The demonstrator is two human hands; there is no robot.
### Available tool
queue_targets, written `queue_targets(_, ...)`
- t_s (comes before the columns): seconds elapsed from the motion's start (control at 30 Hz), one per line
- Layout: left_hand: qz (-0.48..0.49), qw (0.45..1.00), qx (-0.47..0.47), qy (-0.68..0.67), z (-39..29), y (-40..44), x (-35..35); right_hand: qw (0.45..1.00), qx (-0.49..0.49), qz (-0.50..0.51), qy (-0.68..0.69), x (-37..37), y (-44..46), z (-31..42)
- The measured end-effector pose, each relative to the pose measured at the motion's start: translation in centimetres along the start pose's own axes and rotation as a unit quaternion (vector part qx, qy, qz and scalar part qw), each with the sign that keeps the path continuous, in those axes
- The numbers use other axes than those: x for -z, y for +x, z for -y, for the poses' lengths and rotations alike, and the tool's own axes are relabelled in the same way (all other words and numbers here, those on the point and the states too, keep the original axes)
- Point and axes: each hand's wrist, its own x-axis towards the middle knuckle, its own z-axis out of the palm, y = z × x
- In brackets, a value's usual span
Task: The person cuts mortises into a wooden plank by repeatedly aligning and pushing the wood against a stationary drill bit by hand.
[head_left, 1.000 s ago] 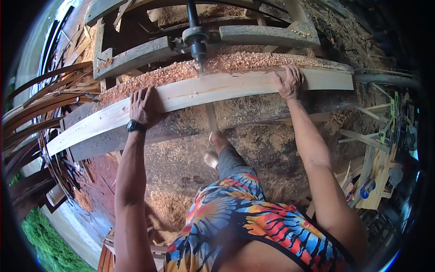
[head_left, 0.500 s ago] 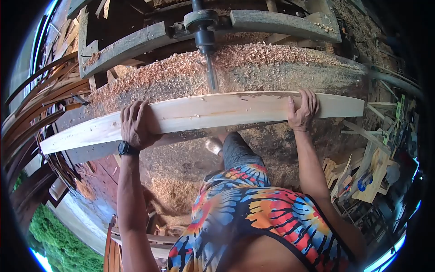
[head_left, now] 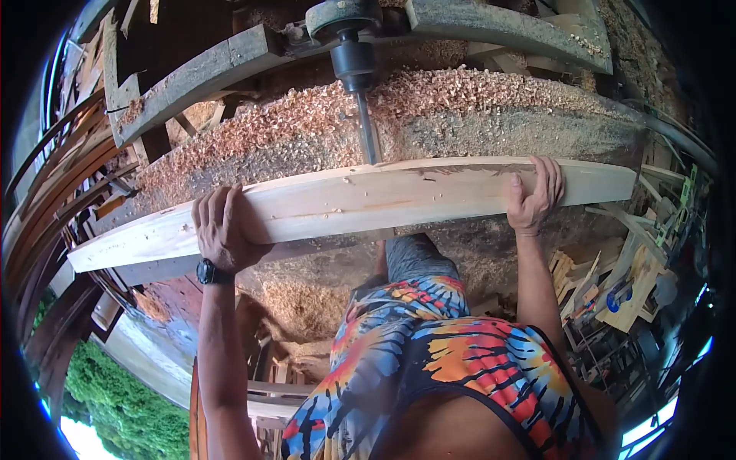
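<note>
A long, pale, gently curved wooden board lies across the work table, its left end tapering toward the lower left. My left hand, with a dark watch on the wrist, grips the board's left part, fingers over its far edge. My right hand grips it near the right end, thumb and fingers pressed on the top. Between the hands, a vertical cutting bit in a dark chuck stands at the board's far edge.
Wood shavings are heaped on the table beyond the board. A grey wooden frame spans the back. Curved strips crowd the left. Scrap boards stand at the right. Sawdust covers the floor.
The board and both hands have shifted lower in view, with more of the shaving-covered table showing behind them. The bit and chuck appear larger and lower. Both hands keep their grip.
</note>
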Motion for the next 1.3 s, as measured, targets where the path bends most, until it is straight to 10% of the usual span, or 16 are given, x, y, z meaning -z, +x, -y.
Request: queue_targets(1.3,0.006,1.000,0.000,-0.006,0.9,0.7,0.2,0.999,0.018,0.022,-0.015,0.3,1.5,1.2)
